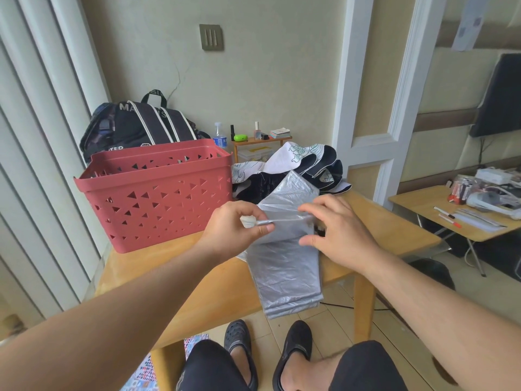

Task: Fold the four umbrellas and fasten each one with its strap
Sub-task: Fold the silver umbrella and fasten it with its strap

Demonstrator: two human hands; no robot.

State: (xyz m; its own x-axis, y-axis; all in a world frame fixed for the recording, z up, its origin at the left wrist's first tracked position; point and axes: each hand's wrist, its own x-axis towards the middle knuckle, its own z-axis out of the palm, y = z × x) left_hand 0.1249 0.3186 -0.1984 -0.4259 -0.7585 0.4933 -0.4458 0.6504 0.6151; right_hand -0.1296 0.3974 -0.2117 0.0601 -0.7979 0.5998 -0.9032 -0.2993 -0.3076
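A silver-grey folded umbrella (284,266) lies on the wooden table (197,283), its lower end hanging over the front edge. My left hand (234,230) pinches the end of its strap (282,221), which has a white tab, and holds it stretched leftward across the canopy. My right hand (335,232) curls around the right side of the umbrella where the strap begins. Behind it lies a loose, unfolded white and dark blue patterned umbrella (298,167).
A red perforated plastic basket (158,196) stands on the table's left half. A dark backpack (141,125) sits behind it, beside a small shelf (259,142) with bottles. A second table (456,215) with pens and clutter is at the right. My feet are below the table edge.
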